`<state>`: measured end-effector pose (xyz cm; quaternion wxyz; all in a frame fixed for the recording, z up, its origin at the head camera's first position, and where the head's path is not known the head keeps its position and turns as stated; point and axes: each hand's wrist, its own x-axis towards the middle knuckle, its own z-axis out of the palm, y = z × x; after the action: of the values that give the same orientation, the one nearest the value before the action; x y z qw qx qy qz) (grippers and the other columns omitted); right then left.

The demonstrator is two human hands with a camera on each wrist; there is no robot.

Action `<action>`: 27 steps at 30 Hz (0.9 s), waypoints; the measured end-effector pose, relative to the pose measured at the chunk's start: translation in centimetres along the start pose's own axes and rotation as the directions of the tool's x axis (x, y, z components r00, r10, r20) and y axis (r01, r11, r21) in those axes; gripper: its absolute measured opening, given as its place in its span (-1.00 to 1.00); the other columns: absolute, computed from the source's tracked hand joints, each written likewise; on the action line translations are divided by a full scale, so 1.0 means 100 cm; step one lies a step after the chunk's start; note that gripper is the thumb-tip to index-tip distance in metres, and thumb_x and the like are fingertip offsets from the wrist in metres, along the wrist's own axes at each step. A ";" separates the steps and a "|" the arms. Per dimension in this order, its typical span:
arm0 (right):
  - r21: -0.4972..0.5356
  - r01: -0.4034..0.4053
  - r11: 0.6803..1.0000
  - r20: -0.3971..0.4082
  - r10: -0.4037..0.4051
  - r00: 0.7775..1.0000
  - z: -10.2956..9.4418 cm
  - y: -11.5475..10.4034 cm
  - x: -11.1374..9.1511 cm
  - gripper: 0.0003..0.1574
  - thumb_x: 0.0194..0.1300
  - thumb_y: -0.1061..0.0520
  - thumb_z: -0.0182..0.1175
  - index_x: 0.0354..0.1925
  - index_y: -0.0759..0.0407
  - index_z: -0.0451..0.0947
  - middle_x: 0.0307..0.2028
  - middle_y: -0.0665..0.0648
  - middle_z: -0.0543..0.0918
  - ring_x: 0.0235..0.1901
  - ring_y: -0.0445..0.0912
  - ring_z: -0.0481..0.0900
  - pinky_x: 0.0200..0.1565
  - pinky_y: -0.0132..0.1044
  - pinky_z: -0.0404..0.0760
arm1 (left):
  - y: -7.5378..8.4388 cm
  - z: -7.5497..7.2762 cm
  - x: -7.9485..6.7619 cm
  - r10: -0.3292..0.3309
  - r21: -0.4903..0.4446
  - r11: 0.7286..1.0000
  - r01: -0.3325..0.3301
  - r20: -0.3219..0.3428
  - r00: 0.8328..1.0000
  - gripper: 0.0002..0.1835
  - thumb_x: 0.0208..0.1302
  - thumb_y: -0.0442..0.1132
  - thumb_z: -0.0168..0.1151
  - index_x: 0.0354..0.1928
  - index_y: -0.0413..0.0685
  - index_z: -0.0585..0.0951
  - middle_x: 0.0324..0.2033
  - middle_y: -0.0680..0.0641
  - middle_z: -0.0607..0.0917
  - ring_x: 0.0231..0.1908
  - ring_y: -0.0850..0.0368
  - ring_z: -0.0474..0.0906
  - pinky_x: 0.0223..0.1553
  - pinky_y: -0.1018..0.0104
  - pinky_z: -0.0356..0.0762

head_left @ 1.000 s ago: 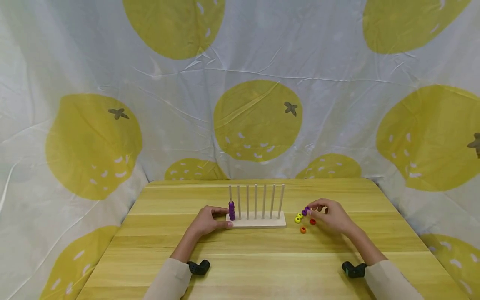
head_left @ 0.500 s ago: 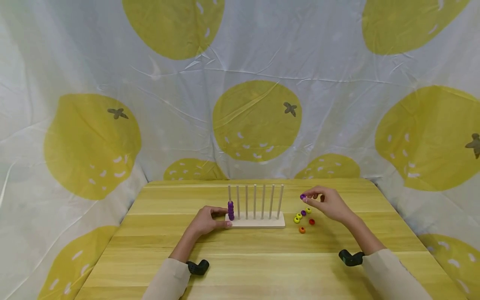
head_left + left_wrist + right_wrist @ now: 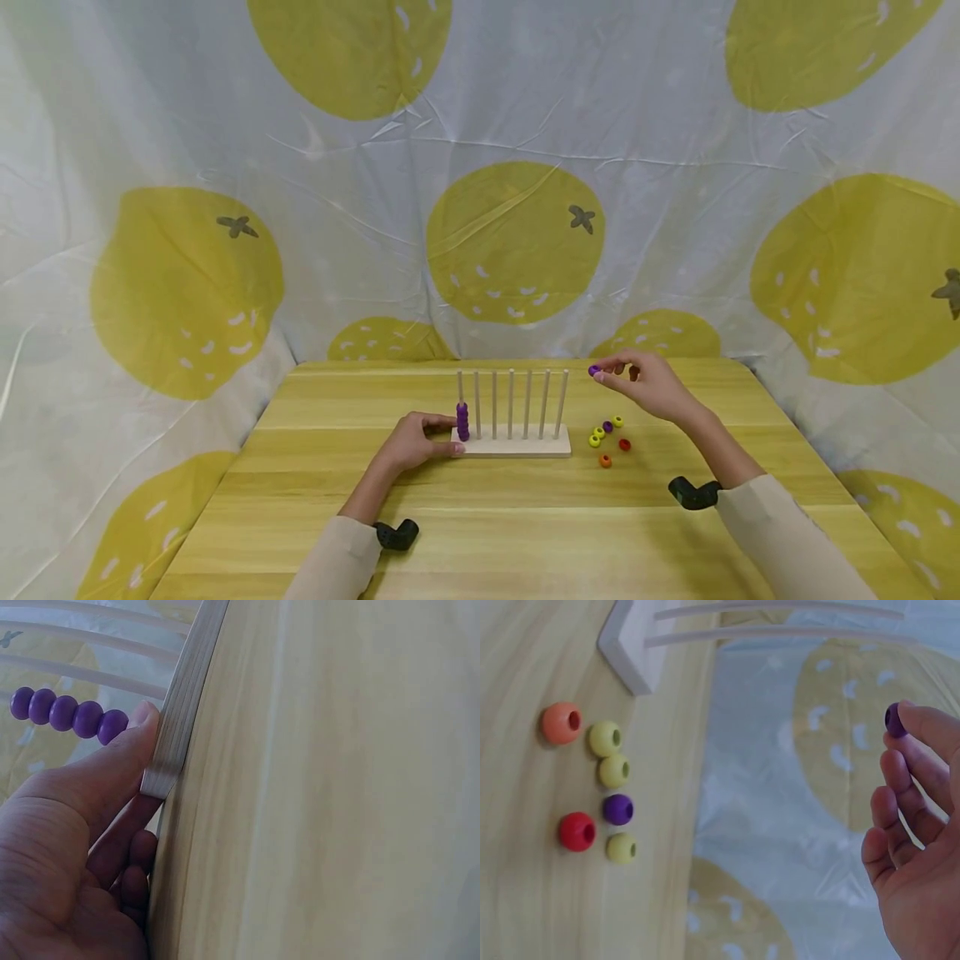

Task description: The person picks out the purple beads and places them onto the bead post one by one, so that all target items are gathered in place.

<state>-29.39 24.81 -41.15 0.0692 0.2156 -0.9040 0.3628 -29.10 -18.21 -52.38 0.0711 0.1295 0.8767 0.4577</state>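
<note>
A pale wooden rack (image 3: 517, 446) with a row of upright pegs stands mid-table in the head view. Several purple beads (image 3: 462, 422) are stacked on its leftmost peg; the other pegs are bare. My left hand (image 3: 412, 442) grips the left end of the base, its thumb (image 3: 139, 731) on the near side beside the stack. My right hand (image 3: 648, 387) pinches one purple bead (image 3: 895, 720) between thumb and index finger, raised above the table to the right of the pegs. The bead's hole shows in the right wrist view.
Loose beads lie on the table right of the rack: one purple (image 3: 618, 809), one red bead (image 3: 577, 831), one orange bead (image 3: 561, 723) and three yellow beads (image 3: 614, 771). A patterned curtain (image 3: 517, 242) hangs behind the table (image 3: 525, 533).
My right hand has picked up a purple bead from the loose group, then lifted it and carried it up and leftward. The left hand has stayed on the rack.
</note>
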 end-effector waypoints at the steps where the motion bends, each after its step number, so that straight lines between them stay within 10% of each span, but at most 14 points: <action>1: 0.005 -0.001 1.000 0.001 0.001 1.000 -0.001 -0.003 0.002 -0.71 0.45 -0.13 0.29 0.00 -0.07 0.76 -0.19 -0.03 0.69 -0.24 -0.06 0.49 -0.31 -0.30 0.45 | 0.000 0.000 0.000 0.000 0.004 1.000 0.000 -0.001 1.000 -0.40 0.06 0.06 0.63 0.16 0.05 0.74 0.11 -0.05 0.76 0.18 -0.06 0.64 0.27 -0.06 0.55; 27: 0.057 0.087 0.995 0.025 -0.088 0.996 0.019 -0.070 0.048 -0.68 0.45 -0.17 0.29 0.02 -0.08 0.76 -0.19 -0.04 0.68 -0.22 0.00 0.51 -0.24 -0.22 0.45 | -0.002 0.000 0.001 0.017 0.023 1.000 -0.017 0.003 1.000 -0.40 0.07 0.08 0.62 0.17 0.07 0.74 0.11 -0.02 0.76 0.20 -0.05 0.64 0.27 -0.04 0.56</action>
<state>-30.54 17.36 -36.78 0.0665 0.2619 -0.8839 0.3816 -29.23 -18.30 -52.59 0.0672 0.1385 0.8807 0.4480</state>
